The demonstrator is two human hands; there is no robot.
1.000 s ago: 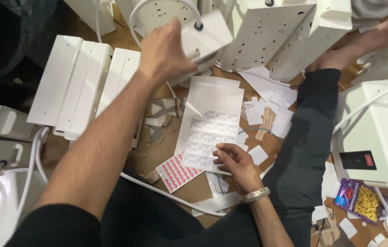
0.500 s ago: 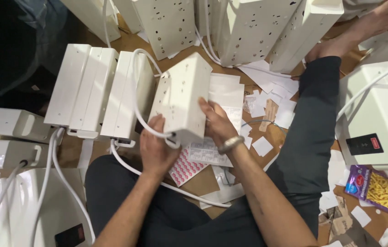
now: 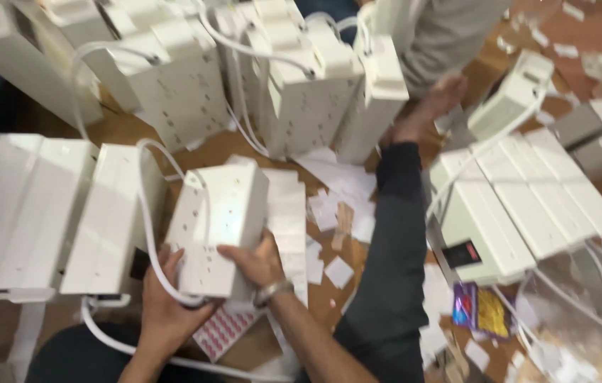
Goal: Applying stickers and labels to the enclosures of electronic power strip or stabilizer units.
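Note:
Both my hands hold one white box-shaped electrical unit (image 3: 221, 227) with small holes in its face and a white cable (image 3: 146, 234) looping off its left side. My left hand (image 3: 166, 312) grips its lower left corner from below. My right hand (image 3: 257, 264), with a metal bracelet at the wrist, clasps its lower right edge. A sheet of small pink-and-white stickers (image 3: 221, 332) lies on the floor under the unit, partly hidden. My dark-trousered leg (image 3: 393, 269) stretches out to the right, ending in a bare foot (image 3: 425, 113).
Matching white units lie in a row at the left (image 3: 38, 213), stand upright at the back (image 3: 301, 92) and rest at the right (image 3: 521, 206). White paper scraps (image 3: 340, 206) litter the brown floor. A purple-and-yellow packet (image 3: 482, 312) lies at lower right.
My left hand reached far forward, took a white unit and brought it in; both hands now hold it low over the sticker sheet. The view has shifted left and down.

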